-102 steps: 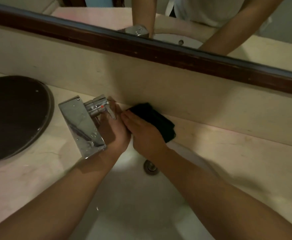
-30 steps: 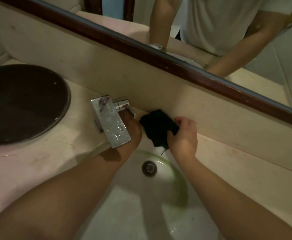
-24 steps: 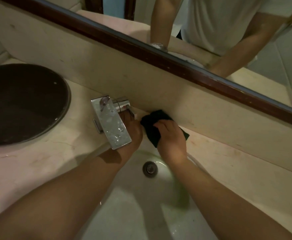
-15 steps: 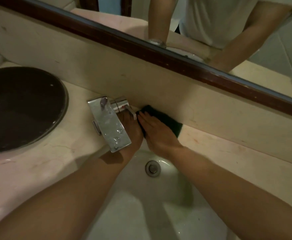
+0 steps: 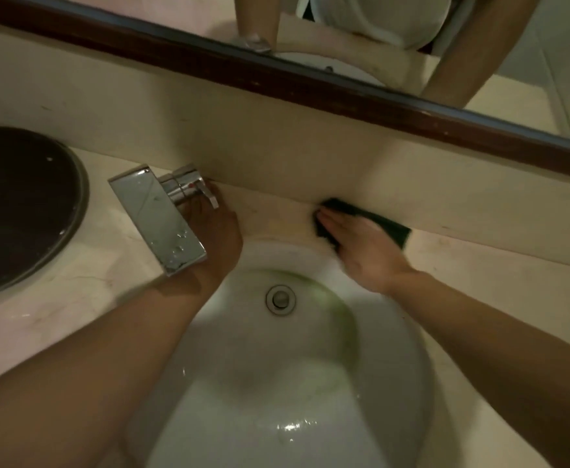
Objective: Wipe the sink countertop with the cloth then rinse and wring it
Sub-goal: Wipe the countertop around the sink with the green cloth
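Note:
A dark cloth lies on the beige countertop behind the white sink basin, against the backsplash. My right hand presses flat on the cloth with straight fingers, covering most of it. My left hand sits by the chrome faucet, under its spout and beside the handle; the spout hides its fingers. The drain shows in the basin between my forearms.
A dark round lid or tray sits on the counter at the left. A mirror with a dark wooden frame runs along the backsplash above. Water drops glisten low in the basin.
My right hand has slid the cloth to the right along the backsplash, away from the faucet. My left hand has stayed at the faucet.

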`<move>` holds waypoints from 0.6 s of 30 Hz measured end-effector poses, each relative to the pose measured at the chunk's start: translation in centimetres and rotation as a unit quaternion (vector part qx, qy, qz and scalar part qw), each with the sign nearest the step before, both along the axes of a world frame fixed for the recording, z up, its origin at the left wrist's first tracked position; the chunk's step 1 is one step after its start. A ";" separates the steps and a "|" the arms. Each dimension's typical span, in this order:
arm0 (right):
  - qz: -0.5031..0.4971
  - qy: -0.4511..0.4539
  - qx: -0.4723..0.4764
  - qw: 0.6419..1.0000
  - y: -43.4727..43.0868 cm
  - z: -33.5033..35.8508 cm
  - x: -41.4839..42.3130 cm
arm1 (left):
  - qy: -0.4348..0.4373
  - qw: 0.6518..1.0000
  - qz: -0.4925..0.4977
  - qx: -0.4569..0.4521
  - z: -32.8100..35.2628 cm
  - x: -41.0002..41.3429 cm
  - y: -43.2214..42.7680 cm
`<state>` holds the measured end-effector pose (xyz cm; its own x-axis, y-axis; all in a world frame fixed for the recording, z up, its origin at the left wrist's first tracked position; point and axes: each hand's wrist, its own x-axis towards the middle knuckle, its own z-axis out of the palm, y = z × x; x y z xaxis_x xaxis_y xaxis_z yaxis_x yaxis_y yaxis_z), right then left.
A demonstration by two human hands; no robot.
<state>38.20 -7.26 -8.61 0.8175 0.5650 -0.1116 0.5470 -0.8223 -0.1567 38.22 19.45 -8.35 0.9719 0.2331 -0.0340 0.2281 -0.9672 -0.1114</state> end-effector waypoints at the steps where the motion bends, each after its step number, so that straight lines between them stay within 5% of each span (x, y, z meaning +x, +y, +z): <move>1: -0.031 0.008 -0.001 1.000 -2.7 0.2 -0.9 | 0.021 0.999 -0.003 -0.041 0.0 0.1 -0.1; 6: -0.137 0.020 -0.025 0.990 -7.1 0.1 -4.0 | -0.048 0.994 -0.046 -0.085 -1.1 -0.4 -2.8; 11: 0.016 -0.005 -0.027 0.999 -1.7 -1.0 -1.5 | -0.025 0.968 -0.098 -0.229 -1.3 -2.5 -14.5; 18: 0.007 0.016 -0.041 0.999 -10.9 -0.2 -1.0 | -0.004 0.981 -0.009 -0.193 -1.6 -1.7 -18.7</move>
